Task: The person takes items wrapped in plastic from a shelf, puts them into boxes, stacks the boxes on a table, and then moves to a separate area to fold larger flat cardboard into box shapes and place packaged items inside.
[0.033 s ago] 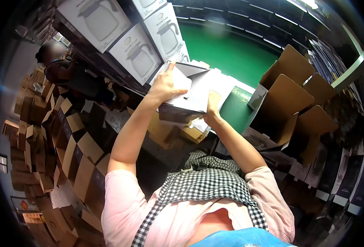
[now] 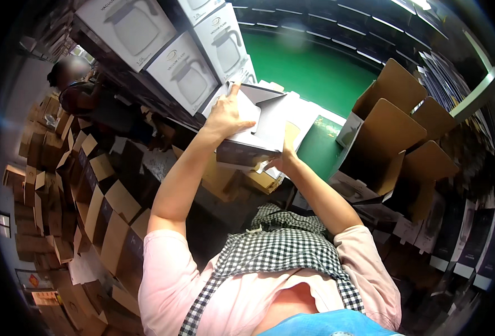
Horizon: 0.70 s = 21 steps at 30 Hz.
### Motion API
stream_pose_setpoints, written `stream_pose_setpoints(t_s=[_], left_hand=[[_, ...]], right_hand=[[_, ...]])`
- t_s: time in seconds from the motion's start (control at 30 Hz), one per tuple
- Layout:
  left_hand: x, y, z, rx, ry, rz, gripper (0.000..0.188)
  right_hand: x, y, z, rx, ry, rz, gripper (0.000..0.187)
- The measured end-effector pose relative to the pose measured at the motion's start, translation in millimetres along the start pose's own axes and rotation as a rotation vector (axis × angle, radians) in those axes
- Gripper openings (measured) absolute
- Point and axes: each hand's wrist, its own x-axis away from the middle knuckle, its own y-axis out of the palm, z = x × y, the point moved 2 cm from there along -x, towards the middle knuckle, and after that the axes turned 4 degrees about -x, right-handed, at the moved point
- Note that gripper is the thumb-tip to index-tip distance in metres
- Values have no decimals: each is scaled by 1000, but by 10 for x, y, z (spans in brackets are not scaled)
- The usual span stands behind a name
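Note:
A white and dark cardboard carton (image 2: 250,152) is held at the near edge of the worktable, its top open and white flaps standing up. My left hand (image 2: 223,116) grips its left side, fingers stretched toward the far corner and thumb lying on a white inner flap (image 2: 246,115). Around the near right corner of the carton closes my right hand (image 2: 285,159); some of its fingers are hidden behind and under the box. What lies inside the carton cannot be made out.
Printed flask cartons (image 2: 183,73) are stacked at the back left. Open brown-lined cartons (image 2: 393,126) stand on the right of the green table (image 2: 321,147). Many open boxes (image 2: 104,224) fill the left floor, where another person (image 2: 93,103) stands. Flattened cardboard (image 2: 446,84) is piled at far right.
The fingers of my right hand have shifted slightly at the carton's near lower corner. Everything else looks the same.

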Motion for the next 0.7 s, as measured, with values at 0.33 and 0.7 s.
stream_pose_setpoints(t_s=[0.33, 0.7], left_hand=[[137, 6, 555, -313, -62, -44, 100], [1046, -566, 974, -53, 38, 421, 84]], right_hand=[[358, -168, -14, -202, 177, -177, 56], [1140, 224, -119, -269, -199, -191, 62]])
